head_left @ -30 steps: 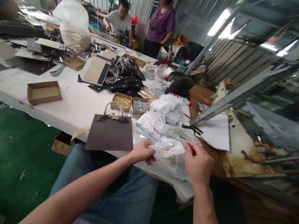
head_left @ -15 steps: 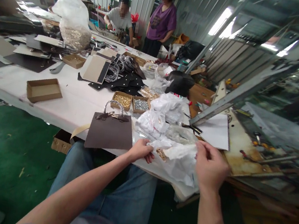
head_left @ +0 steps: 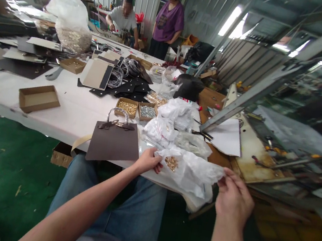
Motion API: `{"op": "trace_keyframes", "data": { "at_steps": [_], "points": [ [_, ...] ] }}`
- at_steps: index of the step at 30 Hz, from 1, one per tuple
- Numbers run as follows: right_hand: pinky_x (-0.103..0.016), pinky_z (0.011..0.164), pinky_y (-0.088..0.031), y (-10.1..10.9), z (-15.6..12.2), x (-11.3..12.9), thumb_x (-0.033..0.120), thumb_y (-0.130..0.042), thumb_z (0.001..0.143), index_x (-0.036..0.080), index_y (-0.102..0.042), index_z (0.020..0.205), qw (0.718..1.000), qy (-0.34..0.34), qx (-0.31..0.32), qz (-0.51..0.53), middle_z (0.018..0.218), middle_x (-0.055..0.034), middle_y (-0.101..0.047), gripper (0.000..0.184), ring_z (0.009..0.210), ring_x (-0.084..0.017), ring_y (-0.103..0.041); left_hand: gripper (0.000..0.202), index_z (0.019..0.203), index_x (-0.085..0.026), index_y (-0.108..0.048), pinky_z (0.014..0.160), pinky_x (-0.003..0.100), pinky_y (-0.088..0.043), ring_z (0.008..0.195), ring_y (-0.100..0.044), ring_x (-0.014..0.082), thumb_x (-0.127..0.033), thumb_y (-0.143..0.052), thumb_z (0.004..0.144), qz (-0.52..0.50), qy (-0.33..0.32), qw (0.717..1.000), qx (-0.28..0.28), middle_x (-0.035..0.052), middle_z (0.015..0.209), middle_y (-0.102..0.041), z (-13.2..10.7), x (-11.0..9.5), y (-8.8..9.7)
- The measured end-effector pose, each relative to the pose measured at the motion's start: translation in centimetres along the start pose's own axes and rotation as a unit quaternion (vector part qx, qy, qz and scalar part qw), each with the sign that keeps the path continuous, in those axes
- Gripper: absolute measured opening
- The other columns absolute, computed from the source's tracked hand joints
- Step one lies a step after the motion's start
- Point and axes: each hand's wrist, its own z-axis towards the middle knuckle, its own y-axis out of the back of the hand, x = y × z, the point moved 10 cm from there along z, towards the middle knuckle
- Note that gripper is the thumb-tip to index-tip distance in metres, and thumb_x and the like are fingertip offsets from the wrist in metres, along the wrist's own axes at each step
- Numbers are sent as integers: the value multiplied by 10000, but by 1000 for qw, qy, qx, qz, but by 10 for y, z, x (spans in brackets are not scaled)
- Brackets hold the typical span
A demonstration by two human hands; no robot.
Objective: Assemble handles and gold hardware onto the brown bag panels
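A white plastic bag (head_left: 191, 179) is stretched between my two hands at the table's near edge. Small gold metal pieces (head_left: 171, 163) lie on it, towards its left end. My left hand (head_left: 149, 161) is closed on the bag's left edge, its fingertips partly hidden. Off the table's corner, my right hand (head_left: 233, 194) pinches the bag's right end between thumb and fingers. Left of my left hand lies a dark brown bag panel (head_left: 115, 141) with a plastic-wrapped handle (head_left: 121, 111) and gold fittings at its top.
Two small boxes hold gold pieces (head_left: 127, 108) and silver pieces (head_left: 148, 111). Farther left is a cardboard tray (head_left: 38, 99). More plastic bags (head_left: 177, 113) lie beyond my hands. A metal post (head_left: 239, 96) slants up at right. Two people (head_left: 168, 23) are across the table.
My right hand has moved right and slightly down, drawing the plastic bag's end out flatter. More of the gold pieces show. The whole view has shifted slightly.
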Motion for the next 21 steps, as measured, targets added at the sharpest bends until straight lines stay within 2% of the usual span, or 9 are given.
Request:
{"op": "trace_keyframes", "data": {
  "at_steps": [2,4,6,9,12,14,16,18,21],
  "points": [
    [-324,849,-653,31,-8,-21,344,-969,733,168,-825,992,995,-52,-36,79,1130,-74,-806,345,996,-204,-769,217,1003,-202,-567,481,253,-612,512,-762,201,-299,-747,929,3,-9,1000,-3,78,728,-805,-1,-3,0],
    [-332,889,-663,61,-20,-39,446,-971,759,184,-790,1000,985,-89,-66,135,1107,-53,-787,400,1049,-207,-766,243,994,-208,-569,484,258,-615,511,-758,196,-345,-761,935,5,-7,1000,-2,75,735,-807,-1,-4,-1],
    [-329,884,-659,90,-37,-56,544,-984,742,200,-758,1013,981,-118,-101,113,1063,-29,-781,494,1027,-203,-760,270,985,-210,-577,486,272,-618,513,-757,203,-393,-771,940,15,-4,1000,0,75,734,-805,-1,-4,-2],
    [-269,706,-584,126,-71,-82,462,-1072,562,193,-709,920,974,-157,-161,0,880,0,-769,576,815,-181,-708,321,1005,-199,-609,496,282,-616,519,-754,208,-461,-784,949,47,-11,999,1,75,736,-806,-1,-6,-4],
    [-242,582,-469,143,-99,-108,427,-1023,627,198,-698,889,967,-173,-187,-28,677,61,-661,475,633,-134,-572,436,1065,-190,-632,520,294,-616,532,-752,215,-558,-825,933,69,-10,997,8,66,747,-813,0,-4,-6],
    [-246,588,-477,151,-112,-126,423,-956,693,202,-738,979,963,-178,-204,7,677,76,-642,422,619,-129,-553,496,1099,-182,-648,572,301,-629,567,-764,217,-599,-850,923,89,0,996,15,62,755,-819,2,-1,-6],
    [-264,620,-522,157,-125,-147,399,-906,706,207,-752,984,955,-195,-212,74,715,61,-660,371,656,-143,-588,543,1097,-179,-660,618,321,-648,612,-778,225,-626,-885,886,94,9,995,15,74,813,-842,4,0,-6],
    [-304,656,-579,163,-140,-169,413,-886,698,211,-736,910,942,-219,-219,130,768,15,-708,329,729,-187,-665,591,1073,-182,-677,642,336,-655,639,-784,238,-661,-922,829,107,16,994,8,72,820,-843,4,-1,-6],
    [-444,732,-673,176,-168,-197,573,-863,725,222,-724,934,922,-242,-245,176,903,-69,-795,432,887,-305,-782,647,1009,-181,-709,655,363,-660,644,-786,268,-734,-932,757,160,4,987,-17,65,773,-825,1,-11,-10]
  ]
}}
